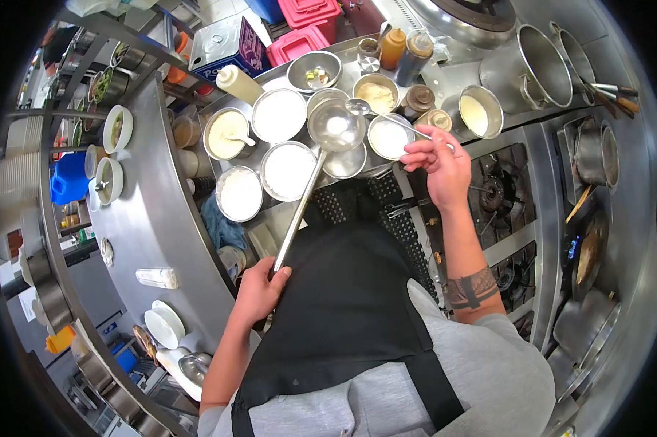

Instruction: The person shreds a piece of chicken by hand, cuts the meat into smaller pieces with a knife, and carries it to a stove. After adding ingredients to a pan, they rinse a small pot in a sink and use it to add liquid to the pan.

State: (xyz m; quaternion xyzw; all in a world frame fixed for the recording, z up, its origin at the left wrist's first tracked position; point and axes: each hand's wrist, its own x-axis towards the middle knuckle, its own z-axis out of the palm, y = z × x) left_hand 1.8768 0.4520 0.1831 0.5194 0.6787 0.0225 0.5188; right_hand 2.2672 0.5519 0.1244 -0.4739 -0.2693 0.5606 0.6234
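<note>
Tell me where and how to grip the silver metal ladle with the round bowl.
Take the silver metal ladle by the near end of its long straight handle, probably best from the side of the black cloth apron, in a wrapped grip: that end slants to the left hand, while the round bowl lies beyond.

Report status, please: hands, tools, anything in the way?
Left hand: long silver metal ladle. Right hand: thin silver metal spoon. Round metal containers crowd close.
</note>
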